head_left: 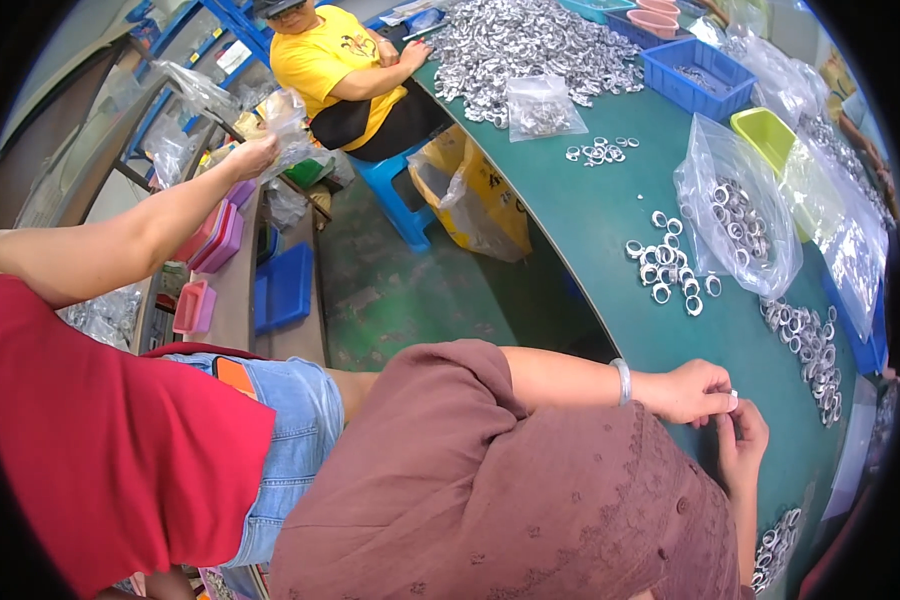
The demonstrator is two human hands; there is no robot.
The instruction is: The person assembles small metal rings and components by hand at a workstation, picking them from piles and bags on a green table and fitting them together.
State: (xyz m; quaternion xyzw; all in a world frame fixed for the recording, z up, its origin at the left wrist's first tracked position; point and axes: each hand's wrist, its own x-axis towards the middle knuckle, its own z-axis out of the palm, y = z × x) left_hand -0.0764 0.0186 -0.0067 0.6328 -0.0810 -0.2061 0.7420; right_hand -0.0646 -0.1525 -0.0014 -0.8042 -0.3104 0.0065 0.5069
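My left hand (692, 391), with a pale bangle on its wrist, is closed in a pinch over the green table (570, 205). A small pale, shiny piece (734, 398) shows at its fingertips, too small to name. My right hand (744, 442) meets it there, its fingers closed and partly hidden, so what they hold cannot be made out. Beyond my hands lies a loose group of silver metal rings (667, 262). Another batch of rings (808, 350) spreads to the right, and more rings (776, 550) lie near my right forearm.
A clear plastic bag (695, 190) holds rings. Farther off are a large heap of metal parts (530, 50), a blue bin (698, 78) and a green basket (765, 135). A person in red (120, 430) stands close at left; another in yellow (335, 70) sits at the table.
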